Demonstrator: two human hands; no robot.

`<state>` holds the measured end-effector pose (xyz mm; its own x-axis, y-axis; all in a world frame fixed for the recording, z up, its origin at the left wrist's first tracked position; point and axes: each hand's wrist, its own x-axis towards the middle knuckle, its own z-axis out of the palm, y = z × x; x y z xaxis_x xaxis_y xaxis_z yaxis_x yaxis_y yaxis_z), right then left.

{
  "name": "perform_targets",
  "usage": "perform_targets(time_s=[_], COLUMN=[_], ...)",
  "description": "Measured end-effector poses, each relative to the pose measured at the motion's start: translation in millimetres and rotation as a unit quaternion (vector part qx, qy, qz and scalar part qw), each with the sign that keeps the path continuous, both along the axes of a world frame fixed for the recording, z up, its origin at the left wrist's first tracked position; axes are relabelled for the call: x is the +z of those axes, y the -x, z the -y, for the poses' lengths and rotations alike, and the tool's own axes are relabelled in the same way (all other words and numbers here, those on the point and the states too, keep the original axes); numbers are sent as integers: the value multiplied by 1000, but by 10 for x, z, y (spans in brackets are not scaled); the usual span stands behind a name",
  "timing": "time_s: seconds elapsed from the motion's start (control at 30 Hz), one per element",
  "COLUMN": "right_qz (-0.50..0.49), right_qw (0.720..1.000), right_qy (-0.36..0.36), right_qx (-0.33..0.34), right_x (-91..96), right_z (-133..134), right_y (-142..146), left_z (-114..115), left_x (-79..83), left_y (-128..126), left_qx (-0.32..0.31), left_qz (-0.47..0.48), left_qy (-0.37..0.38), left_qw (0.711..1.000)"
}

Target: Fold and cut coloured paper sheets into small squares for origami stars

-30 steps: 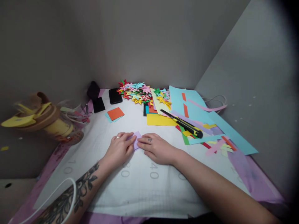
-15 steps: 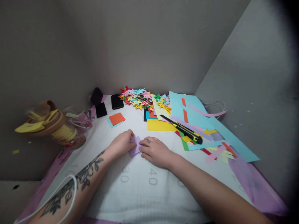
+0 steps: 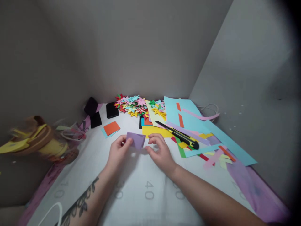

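Note:
A small piece of purple paper [image 3: 136, 140] is held up above the white mat, its lower edge tapering. My left hand [image 3: 119, 150] pinches it at its left side between thumb and fingers. Just to the right of the paper, my right hand [image 3: 160, 150] has thumb and fingers parted, with nothing between them; its thumb tip is close to the paper's lower right edge. Behind the hands lies a sheet of yellow paper [image 3: 152, 131]. An orange paper square [image 3: 112, 128] rests on a light blue one, farther left.
A black and yellow utility knife [image 3: 178, 135] lies among paper strips and light blue sheets [image 3: 192, 113] on the right. Folded paper stars [image 3: 133, 105] are piled at the back, beside a black phone [image 3: 112, 110]. A lidded cup [image 3: 51, 141] stands at the left.
The purple paper has been lifted off the mat and tilted up in my left hand. My right hand has let go and drawn back to the right. The view has shifted slightly.

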<state>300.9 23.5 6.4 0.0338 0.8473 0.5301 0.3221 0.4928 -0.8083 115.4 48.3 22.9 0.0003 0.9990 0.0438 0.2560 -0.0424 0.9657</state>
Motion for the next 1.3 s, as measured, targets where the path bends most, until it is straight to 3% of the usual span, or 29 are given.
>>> perform_targets(time_s=[0.17, 0.43, 0.6, 0.83, 1.07, 1.3], right_qz=[-31, -131, -134, -130, -108, -105], right_qw=[999, 987, 984, 981, 990, 988], right_qy=[29, 97, 118, 143, 84, 105], right_qx=[7, 16, 0, -22, -37, -47], right_x=[75, 89, 77, 85, 106, 128], right_z=[71, 77, 89, 89, 56, 54], right_y=[37, 82, 81, 93, 94, 83], left_z=[168, 182, 203, 220, 246, 245], left_x=[-67, -50, -39, -21, 26, 24], left_y=[-139, -85, -100, -137, -137, -133], left_qx=[-8, -27, -21, -12, 1, 4], left_qz=[93, 119, 121, 76, 9, -12], left_qy=[21, 60, 60, 36, 10, -3], left_qw=[995, 991, 991, 996, 1000, 1000])
